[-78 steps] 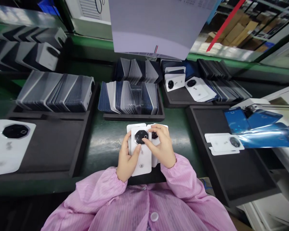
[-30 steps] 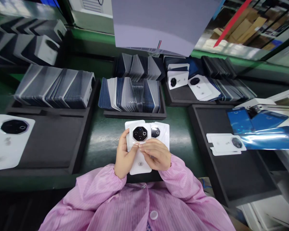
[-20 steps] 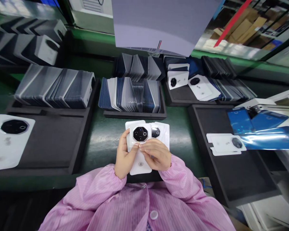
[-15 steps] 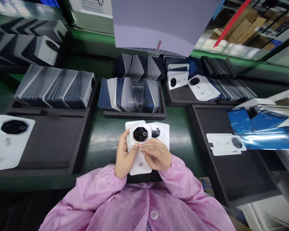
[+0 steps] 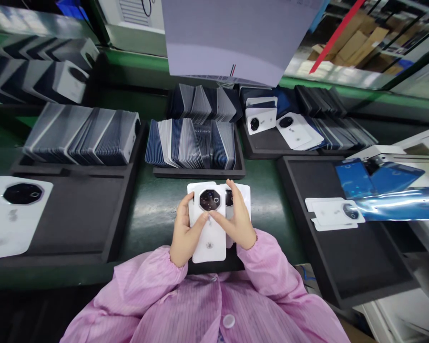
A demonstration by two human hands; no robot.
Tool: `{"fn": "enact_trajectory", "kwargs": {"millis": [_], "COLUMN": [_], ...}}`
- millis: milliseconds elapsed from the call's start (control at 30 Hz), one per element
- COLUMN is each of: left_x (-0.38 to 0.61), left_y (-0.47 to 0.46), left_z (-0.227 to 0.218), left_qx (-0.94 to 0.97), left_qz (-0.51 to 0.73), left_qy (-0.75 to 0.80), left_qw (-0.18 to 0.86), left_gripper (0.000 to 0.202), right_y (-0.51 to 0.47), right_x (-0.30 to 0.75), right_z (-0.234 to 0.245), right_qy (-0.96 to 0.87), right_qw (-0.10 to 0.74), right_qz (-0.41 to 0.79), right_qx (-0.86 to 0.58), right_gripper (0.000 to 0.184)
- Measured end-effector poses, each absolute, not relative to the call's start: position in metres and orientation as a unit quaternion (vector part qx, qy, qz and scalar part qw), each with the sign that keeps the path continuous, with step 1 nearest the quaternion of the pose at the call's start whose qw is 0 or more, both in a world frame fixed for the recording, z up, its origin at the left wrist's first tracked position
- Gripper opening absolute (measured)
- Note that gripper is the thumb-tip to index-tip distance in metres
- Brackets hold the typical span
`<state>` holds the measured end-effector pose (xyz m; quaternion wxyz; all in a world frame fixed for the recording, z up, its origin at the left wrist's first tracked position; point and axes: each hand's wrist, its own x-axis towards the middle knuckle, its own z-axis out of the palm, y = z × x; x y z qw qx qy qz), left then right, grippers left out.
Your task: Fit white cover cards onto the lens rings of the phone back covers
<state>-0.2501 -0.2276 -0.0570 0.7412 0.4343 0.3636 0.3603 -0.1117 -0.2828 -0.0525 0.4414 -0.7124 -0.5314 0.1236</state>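
A white phone back cover [image 5: 214, 245] with a black eight-sided camera window stands before my chest, the window at its upper end. My left hand [image 5: 184, 233] grips its left edge, thumb on the face just under the window. My right hand [image 5: 241, 225] is at the right side, its thumb pressing the face beside the left thumb and its index finger stretched upward; its other fingers are mostly hidden. More white covers lie behind: one edge shows at the upper left, and another cover [image 5: 247, 202] with a dark window is partly covered by my right hand.
A black tray [image 5: 200, 172] of upright blue and grey covers stands ahead. On the left is another tray [image 5: 82, 205] with a large-looking white cover [image 5: 17, 224]. The right tray [image 5: 346, 267] holds white covers [image 5: 329, 209] beside blue film [image 5: 403, 205]. A hanging sheet [image 5: 232, 38] blocks part of the background.
My right hand's fingers have opened out from a pinch below the camera window and swung up to the right side; its thumb now touches the face. The left hand keeps its grip.
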Motion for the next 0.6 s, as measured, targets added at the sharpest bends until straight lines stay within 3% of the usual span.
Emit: {"fn": "enact_trajectory", "kwargs": {"millis": [133,233,300,433,533,600], "left_x": [-0.249,-0.249,-0.250,-0.250,-0.250,-0.249], "left_y": [-0.226,-0.225,-0.224,-0.223,-0.224,-0.226], "left_z": [-0.056,-0.056,-0.056,-0.055,-0.056,-0.058], "left_qx": [0.393,0.375,0.365,0.365,0.396,0.424], "left_qz": [0.339,0.357,0.372,0.383,0.381,0.385], "left_qy": [0.367,0.380,0.387,0.385,0.377,0.375], "left_qw": [0.772,0.766,0.761,0.756,0.746,0.729], "left_gripper": [0.060,0.063,0.064,0.063,0.058,0.056], "right_y": [-0.285,-0.292,-0.296,-0.297,-0.290,-0.286], "right_x": [-0.089,-0.064,-0.049,-0.042,-0.059,-0.074], "right_z": [-0.050,-0.048,-0.050,-0.064,-0.069,-0.065], "right_qy": [-0.450,-0.346,-0.313,-0.377,-0.444,-0.471], "right_qw": [0.544,0.660,0.674,0.539,0.399,0.387], "right_qz": [0.209,0.172,0.151,0.155,0.040,-0.043], "right_qx": [-0.677,-0.644,-0.652,-0.737,-0.801,-0.792], "right_gripper": [0.056,0.066,0.069,0.053,0.046,0.039]}}
